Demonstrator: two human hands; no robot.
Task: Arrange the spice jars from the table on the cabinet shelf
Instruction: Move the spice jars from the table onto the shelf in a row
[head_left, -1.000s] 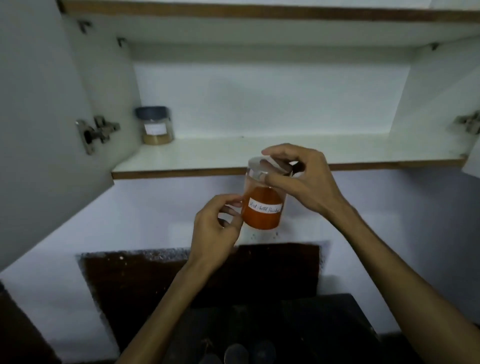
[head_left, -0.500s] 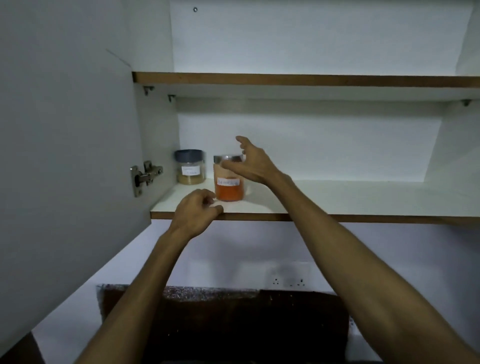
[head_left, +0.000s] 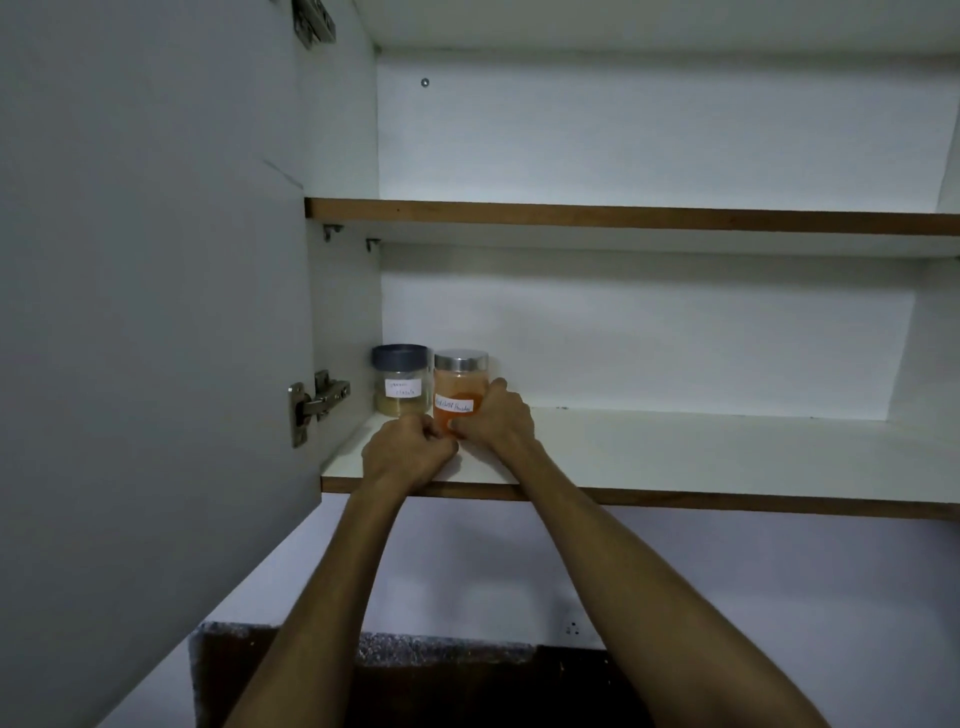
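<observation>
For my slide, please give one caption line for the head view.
Both hands, left and right, settle the orange spice jar beside the blue-lidded jar on the lower cabinet shelf.

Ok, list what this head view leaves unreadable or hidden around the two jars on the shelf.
- Orange jar: its base is hidden behind the right hand and left hand.
- Both labels: handwriting too small and blurred to read; the pale jar especially.
- Table with any remaining jars: not in view, below the bottom edge.
- Upper shelf: its top surface is hidden by the low angle.
</observation>
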